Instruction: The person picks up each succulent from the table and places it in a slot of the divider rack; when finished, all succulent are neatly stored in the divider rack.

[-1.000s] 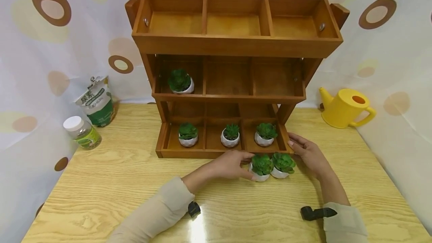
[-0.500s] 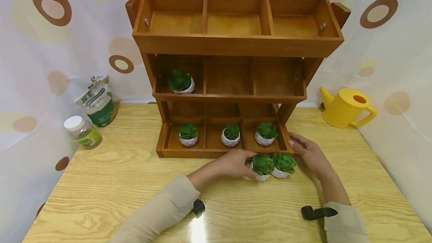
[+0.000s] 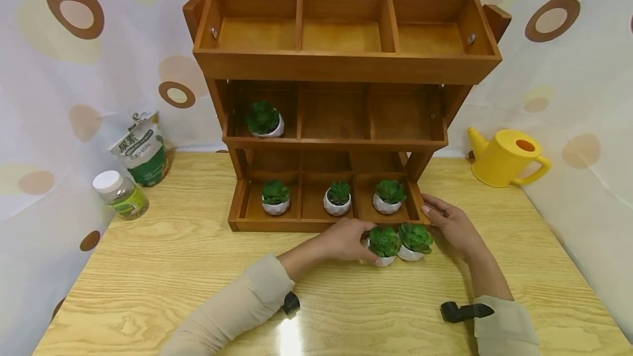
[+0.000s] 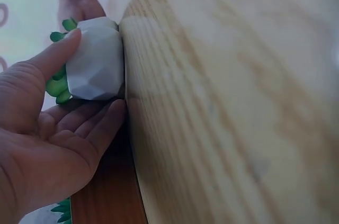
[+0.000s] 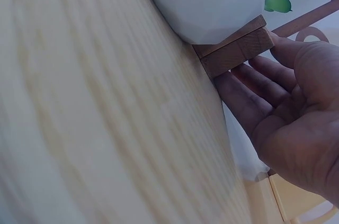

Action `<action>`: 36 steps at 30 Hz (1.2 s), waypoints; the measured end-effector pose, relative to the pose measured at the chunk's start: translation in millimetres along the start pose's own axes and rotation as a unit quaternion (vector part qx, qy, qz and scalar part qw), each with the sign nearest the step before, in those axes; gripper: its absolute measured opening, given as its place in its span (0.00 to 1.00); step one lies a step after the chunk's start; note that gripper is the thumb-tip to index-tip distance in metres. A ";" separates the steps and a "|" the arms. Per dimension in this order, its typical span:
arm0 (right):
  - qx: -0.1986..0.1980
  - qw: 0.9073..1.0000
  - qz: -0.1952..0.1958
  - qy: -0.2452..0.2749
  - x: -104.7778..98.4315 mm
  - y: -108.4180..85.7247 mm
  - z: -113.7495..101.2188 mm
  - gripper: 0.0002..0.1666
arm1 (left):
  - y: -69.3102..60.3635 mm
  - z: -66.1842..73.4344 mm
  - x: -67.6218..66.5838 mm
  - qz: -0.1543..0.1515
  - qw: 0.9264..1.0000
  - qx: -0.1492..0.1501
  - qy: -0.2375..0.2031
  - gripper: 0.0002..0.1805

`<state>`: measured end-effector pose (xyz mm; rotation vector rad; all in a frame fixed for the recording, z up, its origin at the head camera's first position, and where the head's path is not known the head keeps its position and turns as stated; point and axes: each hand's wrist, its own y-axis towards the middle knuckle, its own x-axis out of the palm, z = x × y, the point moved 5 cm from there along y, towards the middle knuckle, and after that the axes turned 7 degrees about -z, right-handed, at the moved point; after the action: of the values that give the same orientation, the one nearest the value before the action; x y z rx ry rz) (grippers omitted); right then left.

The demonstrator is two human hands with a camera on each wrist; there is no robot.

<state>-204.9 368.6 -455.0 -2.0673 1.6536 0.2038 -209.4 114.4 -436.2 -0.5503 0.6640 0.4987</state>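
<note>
In the head view my left hand (image 3: 346,242) holds a potted succulent (image 3: 384,242) on the table, just in front of the wooden shelf (image 3: 277,226). The left wrist view shows my thumb against one side of its faceted white pot (image 4: 95,65) and my fingers along the other. A second potted succulent (image 3: 414,239) stands beside it, on the right. My right hand (image 3: 455,227) rests against the right end of the shelf's bottom tier; in the right wrist view its thumb and fingertips touch the wooden end (image 5: 238,52).
The bottom tier bears three potted succulents, one (image 3: 276,196) in the left compartment. Another succulent (image 3: 264,118) sits in the middle tier. A yellow watering can (image 3: 506,158) stands right; a capped jar (image 3: 121,194) and a green-white bag (image 3: 143,150) stand left.
My left hand has shifted very slightly right around the succulent's pot. The right hand and the plants look unchanged.
</note>
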 end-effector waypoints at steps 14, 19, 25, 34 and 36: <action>-0.009 1.000 -0.005 0.007 0.1 0.0 -3.2 0.40 | -22.5 4.6 -20.5 0.065 0.996 0.033 -0.048 0.44; -0.016 0.999 -0.008 0.030 0.7 0.6 0.2 0.40 | -36.4 8.0 -38.1 0.100 0.991 0.038 -0.083 0.46; -0.013 1.000 -0.004 0.014 -0.1 1.1 0.5 0.41 | -56.1 13.2 -68.9 0.140 0.978 0.062 -0.139 0.46; 0.000 1.000 -0.004 0.009 -0.1 0.7 0.6 0.42 | -80.0 21.8 -106.6 0.179 0.961 0.087 -0.191 0.42; 0.000 1.000 -0.004 0.010 -0.4 0.9 0.9 0.42 | -83.9 23.0 -113.8 0.189 0.961 0.082 -0.184 0.44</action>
<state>-205.7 369.2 -455.8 -2.0822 1.6563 0.1797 -227.8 37.2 -316.9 -0.1614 0.4450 0.8713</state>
